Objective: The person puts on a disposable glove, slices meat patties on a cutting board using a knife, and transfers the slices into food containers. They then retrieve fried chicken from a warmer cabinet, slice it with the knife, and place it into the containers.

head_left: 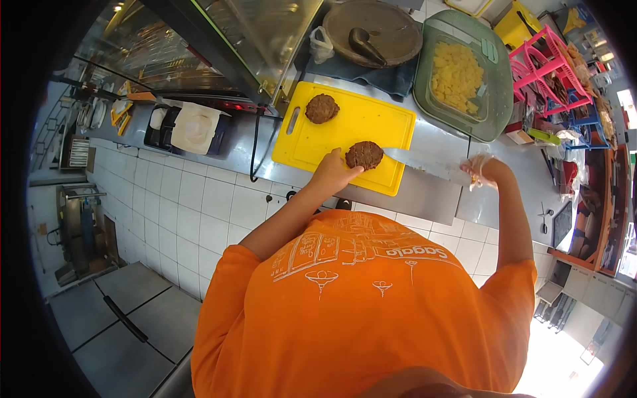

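Orange shirt (371, 305) in the foreground, filling six o'clock below the worktop, its wearer steadies a browned patty at a kitchen counter (424, 199). Taking the near patty (364, 156) as the clock's centre, a dark bin (221, 138) holding a pale sheet sits at nine. On the yellow cutting board (312, 147), the far patty (322, 109) lies between ten and eleven, with bare board between the two. At eight, the left hand (335, 172) is clamped on the near patty, fingers and thumb at its edge; the board's front edge runs close to the counter's. At twelve, beyond the board, rests a stone mortar (338, 33) with a pestle (367, 46). At three, the knife (424, 166) reaches over the board's right edge and open steel, its tip at the patty; whether it has cut in is hard to tell. Between one and two stands a tub of yellow chunks (458, 79). The right hand (483, 171), in clear plastic, is closed around the knife's handle, largely hidden. Clutter surrounds a pink rack (549, 69) at two, blurred and cut off by the lens's dark rim.
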Motion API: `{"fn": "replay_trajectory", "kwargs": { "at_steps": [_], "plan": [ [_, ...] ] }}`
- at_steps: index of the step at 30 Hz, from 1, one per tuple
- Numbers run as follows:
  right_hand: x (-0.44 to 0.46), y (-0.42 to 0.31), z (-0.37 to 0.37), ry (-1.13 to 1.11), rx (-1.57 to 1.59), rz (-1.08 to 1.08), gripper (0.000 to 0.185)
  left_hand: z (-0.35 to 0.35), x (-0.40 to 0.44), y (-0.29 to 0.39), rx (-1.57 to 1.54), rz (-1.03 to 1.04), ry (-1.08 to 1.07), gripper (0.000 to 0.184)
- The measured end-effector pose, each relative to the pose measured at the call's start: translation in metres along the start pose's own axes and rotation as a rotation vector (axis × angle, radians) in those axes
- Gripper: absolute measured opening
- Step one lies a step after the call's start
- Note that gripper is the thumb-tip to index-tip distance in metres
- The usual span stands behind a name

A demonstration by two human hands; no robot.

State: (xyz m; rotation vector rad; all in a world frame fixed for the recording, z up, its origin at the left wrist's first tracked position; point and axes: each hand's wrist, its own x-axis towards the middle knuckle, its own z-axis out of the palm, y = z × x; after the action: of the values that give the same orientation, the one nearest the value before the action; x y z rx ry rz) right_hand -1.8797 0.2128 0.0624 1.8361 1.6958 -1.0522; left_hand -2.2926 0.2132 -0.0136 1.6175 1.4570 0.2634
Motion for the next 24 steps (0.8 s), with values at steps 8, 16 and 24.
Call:
{"fn": "replay_trajectory", "kwargs": {
  "at_steps": [8,16,24],
  "plan": [
    [0.049,-0.024,-0.031,-0.171,0.114,-0.123,0.032,0.011,0.003,-0.012,-0.065,-0.015,0.075,0.074],
    [0.042,-0.013,-0.046,-0.178,-0.092,-0.052,0.031,0.016,0.004,-0.014,-0.142,0.027,0.178,0.056],
    [0.066,-0.059,-0.002,-0.181,-0.105,-0.131,0.033,0.010,0.006,-0.010,-0.101,-0.025,0.157,0.058]
  ]
}}
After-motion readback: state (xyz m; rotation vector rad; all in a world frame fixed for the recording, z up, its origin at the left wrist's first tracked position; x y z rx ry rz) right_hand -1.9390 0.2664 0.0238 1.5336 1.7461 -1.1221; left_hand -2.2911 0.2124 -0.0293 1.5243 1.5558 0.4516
